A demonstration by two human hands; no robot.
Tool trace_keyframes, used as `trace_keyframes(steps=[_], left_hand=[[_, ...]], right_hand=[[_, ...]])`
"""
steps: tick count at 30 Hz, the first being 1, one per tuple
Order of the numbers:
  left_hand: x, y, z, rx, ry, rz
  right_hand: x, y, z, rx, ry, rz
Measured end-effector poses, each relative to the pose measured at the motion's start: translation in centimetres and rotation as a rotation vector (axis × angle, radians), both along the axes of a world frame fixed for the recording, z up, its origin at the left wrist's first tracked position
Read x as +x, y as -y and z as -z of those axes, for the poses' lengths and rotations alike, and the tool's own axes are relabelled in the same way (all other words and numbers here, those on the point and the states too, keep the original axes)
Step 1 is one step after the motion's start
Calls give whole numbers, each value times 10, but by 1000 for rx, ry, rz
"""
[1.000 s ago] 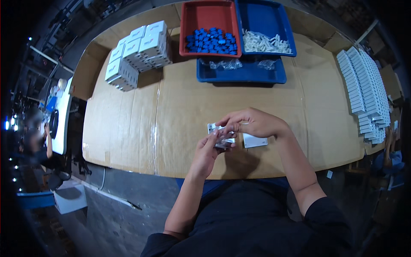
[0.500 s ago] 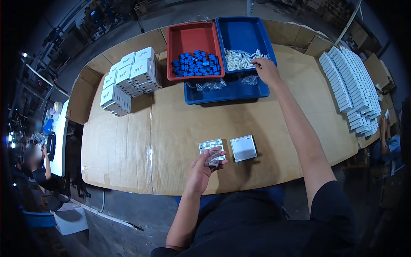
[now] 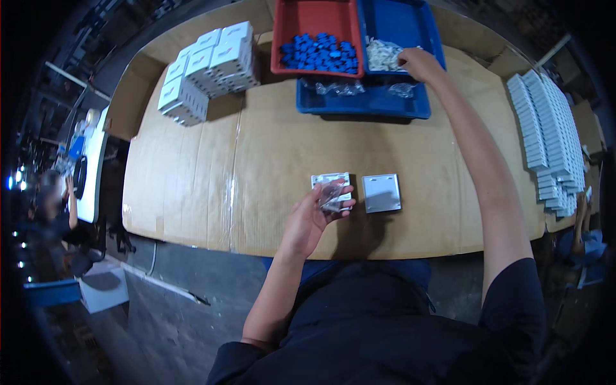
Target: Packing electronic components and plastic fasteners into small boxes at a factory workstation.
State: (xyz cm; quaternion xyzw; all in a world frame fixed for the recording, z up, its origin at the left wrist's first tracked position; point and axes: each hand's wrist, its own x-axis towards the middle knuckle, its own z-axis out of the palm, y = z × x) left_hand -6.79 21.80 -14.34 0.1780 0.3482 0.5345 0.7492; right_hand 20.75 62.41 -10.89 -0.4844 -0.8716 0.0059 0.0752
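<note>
On the brown cardboard-covered table (image 3: 256, 160), the left hand (image 3: 311, 218) pinches a small clear plastic bag (image 3: 331, 194) over a white square plate (image 3: 330, 181), whose lower part it hides, beside a second white square plate (image 3: 381, 193). Far right, the right hand (image 3: 418, 63) reaches into the blue plastic tray (image 3: 410, 25) of small white parts (image 3: 382, 54); I cannot tell if its fingers are closed. The room around is dark and hard to make out.

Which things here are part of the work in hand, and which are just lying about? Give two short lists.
In use:
- left hand holding a small clear bag over a white plate
- right hand in the blue tray, at the white small parts
- second white plate

Lying about:
- red tray of blue pieces
- stacked white boxes
- rows of white pieces
</note>
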Motion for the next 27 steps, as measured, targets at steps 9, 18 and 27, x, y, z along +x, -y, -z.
trace_keyframes(steps=[9,18,27], left_hand=[[-2,3,-12,-20,14,-29],[-5,5,-30,14,112,0],[2,-6,-40,40,46,-10]], right_hand=[[2,1,12,-25,-66,42],[-2,48,10,76,-863,196],[-75,260,-30,-776,-1321,-173]])
